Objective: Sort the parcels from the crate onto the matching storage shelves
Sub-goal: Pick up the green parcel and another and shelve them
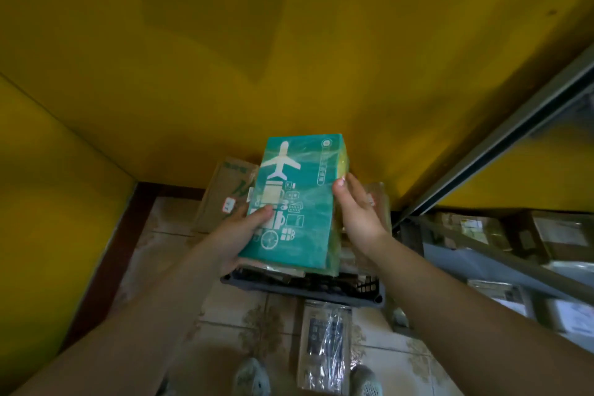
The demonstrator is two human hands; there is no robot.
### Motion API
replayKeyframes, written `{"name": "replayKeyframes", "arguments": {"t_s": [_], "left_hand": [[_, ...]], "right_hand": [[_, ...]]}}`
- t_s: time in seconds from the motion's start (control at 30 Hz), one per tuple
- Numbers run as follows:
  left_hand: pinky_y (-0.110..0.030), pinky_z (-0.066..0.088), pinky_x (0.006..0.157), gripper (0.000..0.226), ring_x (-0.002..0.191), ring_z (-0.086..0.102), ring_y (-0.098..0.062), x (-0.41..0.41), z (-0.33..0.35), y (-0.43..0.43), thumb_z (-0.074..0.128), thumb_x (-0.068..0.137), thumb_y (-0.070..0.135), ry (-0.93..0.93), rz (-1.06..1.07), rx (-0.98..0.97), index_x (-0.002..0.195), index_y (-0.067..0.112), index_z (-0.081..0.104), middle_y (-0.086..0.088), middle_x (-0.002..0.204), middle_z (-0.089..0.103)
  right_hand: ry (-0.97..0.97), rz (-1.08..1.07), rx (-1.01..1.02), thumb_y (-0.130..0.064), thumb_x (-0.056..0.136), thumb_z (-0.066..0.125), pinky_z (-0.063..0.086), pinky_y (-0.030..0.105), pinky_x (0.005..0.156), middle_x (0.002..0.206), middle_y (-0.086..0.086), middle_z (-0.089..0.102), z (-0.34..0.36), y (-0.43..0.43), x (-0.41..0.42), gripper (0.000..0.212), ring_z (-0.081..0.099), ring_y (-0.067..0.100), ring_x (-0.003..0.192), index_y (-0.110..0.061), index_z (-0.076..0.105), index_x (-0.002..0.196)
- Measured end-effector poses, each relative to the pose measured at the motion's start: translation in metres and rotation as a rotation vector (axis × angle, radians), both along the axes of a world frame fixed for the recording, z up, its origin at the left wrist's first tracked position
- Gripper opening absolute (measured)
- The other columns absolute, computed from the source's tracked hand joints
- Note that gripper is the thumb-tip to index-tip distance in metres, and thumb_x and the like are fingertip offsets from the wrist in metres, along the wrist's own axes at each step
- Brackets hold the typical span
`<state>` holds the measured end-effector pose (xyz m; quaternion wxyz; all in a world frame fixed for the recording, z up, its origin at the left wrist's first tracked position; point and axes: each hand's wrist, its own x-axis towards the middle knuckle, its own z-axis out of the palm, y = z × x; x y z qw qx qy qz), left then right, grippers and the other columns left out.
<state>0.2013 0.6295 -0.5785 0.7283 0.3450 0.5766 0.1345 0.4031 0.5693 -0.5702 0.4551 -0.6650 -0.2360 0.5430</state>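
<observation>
Teal parcel lifted, held over the crate.
My left hand grips its left edge, thumb on the printed face. My right hand pinches the right edge, fingers hidden behind. Best to keep it level, check the label, then turn to the shelves.

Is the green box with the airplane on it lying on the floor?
No, the left hand and the right hand hold the green box up in the air above the dark crate.
</observation>
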Motion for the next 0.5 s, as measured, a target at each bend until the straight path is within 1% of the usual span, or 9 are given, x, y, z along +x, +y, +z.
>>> {"name": "replayKeyframes", "arguments": {"t_s": [0.03, 0.1, 0.13, 0.2, 0.23, 0.3, 0.37, 0.43, 0.5], "left_hand": [[-0.042, 0.058, 0.074, 0.034, 0.092, 0.072, -0.024, 0.000, 0.006, -0.004, 0.056, 0.095, 0.039, -0.028, 0.003, -0.065, 0.126, 0.025, 0.056, -0.003, 0.106, 0.074], [-0.044, 0.058, 0.079, 0.032, 0.094, 0.072, -0.027, -0.001, 0.019, -0.011, 0.048, 0.098, 0.038, -0.112, 0.028, -0.153, 0.121, 0.018, 0.060, -0.009, 0.108, 0.073], [-0.045, 0.057, 0.082, 0.032, 0.095, 0.071, -0.027, 0.001, 0.026, -0.016, 0.046, 0.099, 0.036, -0.143, 0.044, -0.158, 0.120, 0.016, 0.060, -0.011, 0.110, 0.072], [-0.041, 0.057, 0.081, 0.030, 0.096, 0.070, -0.026, 0.007, 0.041, -0.027, 0.048, 0.100, 0.028, -0.127, 0.080, -0.021, 0.126, 0.016, 0.056, -0.010, 0.112, 0.071], [-0.039, 0.058, 0.077, 0.033, 0.098, 0.070, -0.025, 0.010, 0.048, -0.032, 0.052, 0.099, 0.024, -0.075, 0.102, 0.109, 0.131, 0.019, 0.052, -0.008, 0.115, 0.070], [-0.028, 0.055, 0.068, 0.041, 0.100, 0.066, -0.021, 0.018, 0.075, -0.046, 0.059, 0.095, 0.021, 0.052, 0.130, 0.356, 0.134, 0.024, 0.046, -0.002, 0.119, 0.063], [-0.016, 0.048, 0.063, 0.043, 0.097, 0.059, -0.007, 0.027, 0.113, -0.062, 0.061, 0.093, 0.024, 0.103, 0.081, 0.517, 0.134, 0.023, 0.046, 0.003, 0.125, 0.054], [-0.010, 0.044, 0.063, 0.049, 0.092, 0.052, 0.007, 0.032, 0.148, -0.077, 0.057, 0.094, 0.027, 0.049, -0.039, 0.559, 0.141, 0.025, 0.043, 0.013, 0.125, 0.050], [-0.005, 0.043, 0.062, 0.050, 0.084, 0.043, 0.017, 0.030, 0.179, -0.092, 0.053, 0.096, 0.025, 0.005, -0.146, 0.535, 0.143, 0.032, 0.036, 0.027, 0.108, 0.043]], "right_hand": [[-0.011, -0.001, -0.014, -0.052, 0.101, 0.040, 0.024, 0.015, 0.096, 0.137, -0.016, 0.034, 0.005, -0.003, 0.003, 0.060, 0.030, 0.006, 0.128, -0.034, 0.021, 0.155], [-0.032, -0.027, -0.065, -0.065, 0.091, 0.048, 0.030, 0.035, 0.114, 0.149, -0.007, 0.038, 0.018, -0.006, 0.004, 0.069, 0.039, 0.022, 0.136, -0.038, 0.029, 0.151], [-0.019, -0.040, -0.080, -0.073, 0.080, 0.056, 0.037, 0.046, 0.112, 0.146, -0.005, 0.047, 0.026, -0.008, 0.002, 0.070, 0.048, 0.027, 0.132, -0.044, 0.041, 0.142], [0.045, -0.051, -0.063, -0.078, 0.059, 0.064, 0.048, 0.054, 0.101, 0.124, -0.003, 0.066, 0.032, -0.010, 0.007, 0.053, 0.063, 0.029, 0.114, -0.056, 0.058, 0.107], [0.062, -0.055, -0.043, -0.076, 0.060, 0.067, 0.051, 0.055, 0.097, 0.117, -0.002, 0.069, 0.042, -0.013, 0.008, 0.047, 0.066, 0.029, 0.110, -0.056, 0.058, 0.101], [0.048, -0.064, 0.007, -0.058, 0.080, 0.070, 0.054, 0.054, 0.092, 0.115, 0.001, 0.069, 0.071, -0.022, 0.005, 0.043, 0.068, 0.027, 0.104, -0.045, 0.053, 0.117], [0.029, -0.043, 0.055, -0.040, 0.089, 0.070, 0.057, 0.052, 0.088, 0.114, 0.001, 0.068, 0.101, -0.034, 0.000, 0.047, 0.070, 0.025, 0.098, -0.035, 0.044, 0.127], [-0.019, -0.025, 0.108, -0.041, 0.091, 0.066, 0.056, 0.052, 0.090, 0.113, -0.001, 0.069, 0.130, -0.048, -0.004, 0.042, 0.070, 0.023, 0.098, -0.035, 0.046, 0.128], [-0.052, -0.045, 0.156, -0.044, 0.098, 0.054, 0.056, 0.051, 0.090, 0.109, -0.002, 0.071, 0.159, -0.062, -0.004, 0.029, 0.071, 0.022, 0.096, -0.035, 0.050, 0.126]]}}
